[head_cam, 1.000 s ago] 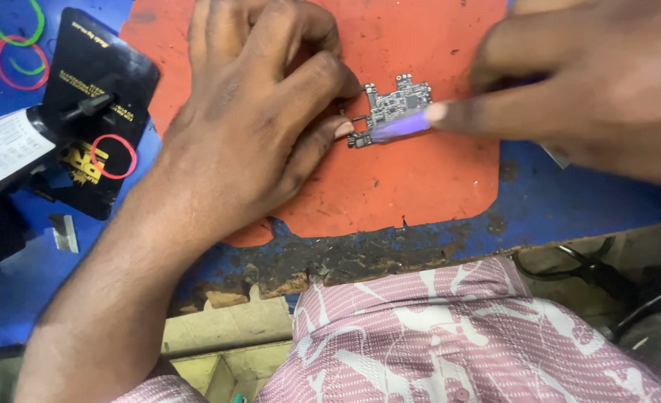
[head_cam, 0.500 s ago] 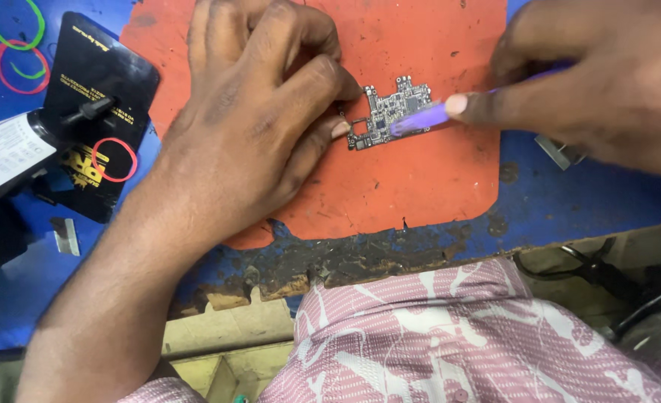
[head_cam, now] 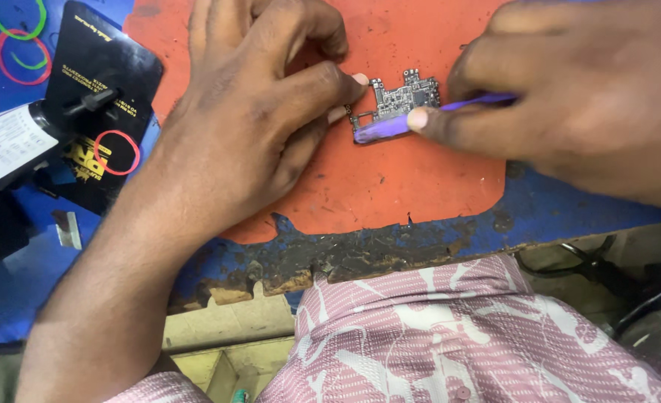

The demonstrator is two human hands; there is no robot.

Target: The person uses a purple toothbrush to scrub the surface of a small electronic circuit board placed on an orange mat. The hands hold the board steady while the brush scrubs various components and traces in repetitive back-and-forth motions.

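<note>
At the far left, coloured rubber bands lie on the blue surface. Beside them rests a black card bearing a red rubber band, with a white paper label at its left edge. A small metal blade lies below the card on the blue surface.

The left hand rests on the orange mat, its fingertips pressed together against the left edge of the small circuit board, pinning it in place. The board lies flat on the upper middle of the mat.

The right hand is clamped on a purple plastic tool, forefinger laid along it. The tool's flat tip rests against the lower edge of the board.

The near edge of the surface is charred and worn. No containers are visible. A pink patterned shirt fills the bottom of the view.
</note>
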